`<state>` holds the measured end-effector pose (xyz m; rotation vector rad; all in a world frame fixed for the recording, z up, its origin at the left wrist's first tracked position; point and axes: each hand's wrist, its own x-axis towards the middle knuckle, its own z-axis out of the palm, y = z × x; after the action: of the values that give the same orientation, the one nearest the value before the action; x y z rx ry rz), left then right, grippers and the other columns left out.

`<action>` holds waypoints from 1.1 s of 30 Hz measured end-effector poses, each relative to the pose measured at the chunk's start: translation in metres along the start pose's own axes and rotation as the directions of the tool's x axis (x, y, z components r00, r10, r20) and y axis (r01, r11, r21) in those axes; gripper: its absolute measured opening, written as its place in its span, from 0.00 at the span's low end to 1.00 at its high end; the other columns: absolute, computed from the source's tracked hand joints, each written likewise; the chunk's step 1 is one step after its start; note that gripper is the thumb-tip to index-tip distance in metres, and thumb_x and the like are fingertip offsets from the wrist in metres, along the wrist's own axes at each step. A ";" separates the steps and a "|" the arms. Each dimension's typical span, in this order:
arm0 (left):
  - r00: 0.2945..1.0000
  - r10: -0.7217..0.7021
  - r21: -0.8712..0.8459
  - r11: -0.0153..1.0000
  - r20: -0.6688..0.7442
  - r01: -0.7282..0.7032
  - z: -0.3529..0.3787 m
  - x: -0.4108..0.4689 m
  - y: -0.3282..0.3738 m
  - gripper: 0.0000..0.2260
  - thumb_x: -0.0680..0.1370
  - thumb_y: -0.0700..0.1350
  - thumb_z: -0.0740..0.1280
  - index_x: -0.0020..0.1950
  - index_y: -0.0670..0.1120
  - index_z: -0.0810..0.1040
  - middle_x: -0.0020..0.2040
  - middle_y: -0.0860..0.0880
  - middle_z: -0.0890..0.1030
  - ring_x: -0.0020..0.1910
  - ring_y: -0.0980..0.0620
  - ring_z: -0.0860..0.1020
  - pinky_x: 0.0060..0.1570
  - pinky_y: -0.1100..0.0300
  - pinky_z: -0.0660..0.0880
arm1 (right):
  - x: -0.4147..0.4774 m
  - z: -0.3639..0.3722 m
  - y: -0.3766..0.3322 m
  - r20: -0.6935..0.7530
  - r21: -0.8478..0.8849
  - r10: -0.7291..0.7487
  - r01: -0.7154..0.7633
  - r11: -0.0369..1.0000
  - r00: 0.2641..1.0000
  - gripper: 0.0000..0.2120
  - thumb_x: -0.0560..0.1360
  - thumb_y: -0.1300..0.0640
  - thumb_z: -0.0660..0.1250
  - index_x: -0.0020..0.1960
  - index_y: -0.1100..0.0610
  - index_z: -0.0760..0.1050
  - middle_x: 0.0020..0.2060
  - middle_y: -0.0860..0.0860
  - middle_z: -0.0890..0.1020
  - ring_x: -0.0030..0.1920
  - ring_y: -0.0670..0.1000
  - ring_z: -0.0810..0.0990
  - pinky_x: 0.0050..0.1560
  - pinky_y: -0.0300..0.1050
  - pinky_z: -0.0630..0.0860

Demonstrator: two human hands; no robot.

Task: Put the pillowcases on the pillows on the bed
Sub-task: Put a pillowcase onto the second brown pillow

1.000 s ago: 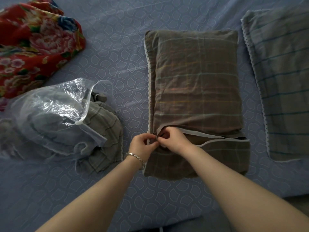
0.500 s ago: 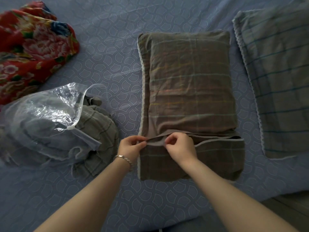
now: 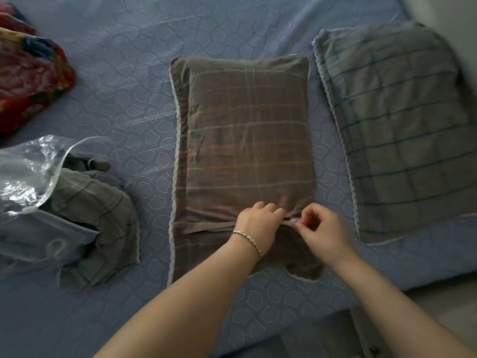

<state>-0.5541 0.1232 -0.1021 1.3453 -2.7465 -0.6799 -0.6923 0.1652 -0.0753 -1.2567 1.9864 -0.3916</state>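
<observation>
Pinching the pale-edged opening seam of a brown plaid pillowcase (image 3: 245,130), a person's left hand (image 3: 258,224) and right hand (image 3: 321,229) are both gripping the cloth with curled fingers, close together toward the seam's right end. The filled pillowcase is lying lengthwise in the middle of the bed (image 3: 124,81), its opening toward the near edge. A grey checked pillow (image 3: 402,130) is lying by the right edge, while a clear plastic bag (image 3: 23,177), folded plaid cloth (image 3: 103,218) and a red floral quilt (image 3: 28,81) are sitting along the left edge.
</observation>
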 end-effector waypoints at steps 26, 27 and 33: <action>0.541 -0.836 -0.852 0.216 0.090 0.476 -0.179 -0.044 -0.030 0.12 0.77 0.38 0.60 0.57 0.34 0.77 0.47 0.40 0.78 0.48 0.48 0.72 0.42 0.61 0.65 | -0.029 -0.088 -0.141 -0.300 0.508 0.304 -0.118 0.853 0.904 0.03 0.67 0.66 0.69 0.37 0.65 0.76 0.31 0.54 0.76 0.33 0.53 0.74 0.33 0.40 0.65; 0.562 -0.827 -0.886 0.236 0.033 0.399 -0.203 -0.048 -0.017 0.11 0.78 0.38 0.59 0.55 0.36 0.78 0.44 0.43 0.78 0.46 0.50 0.71 0.38 0.61 0.64 | -0.041 -0.104 -0.157 -0.366 0.499 0.249 -0.037 0.866 0.897 0.04 0.66 0.66 0.69 0.34 0.63 0.75 0.27 0.52 0.75 0.29 0.50 0.72 0.31 0.39 0.64; 0.681 -0.726 -0.948 0.277 -0.097 0.160 -0.279 -0.076 0.047 0.13 0.77 0.36 0.57 0.33 0.46 0.72 0.31 0.50 0.71 0.33 0.54 0.68 0.29 0.67 0.66 | -0.112 -0.175 -0.195 -0.612 0.445 0.153 0.178 0.878 0.776 0.05 0.64 0.65 0.70 0.32 0.59 0.75 0.28 0.51 0.76 0.31 0.50 0.73 0.32 0.40 0.69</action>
<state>-0.4872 0.1010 0.1828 1.6119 -1.0561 -1.2849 -0.6651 0.1486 0.2083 -0.8630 2.2024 -1.3900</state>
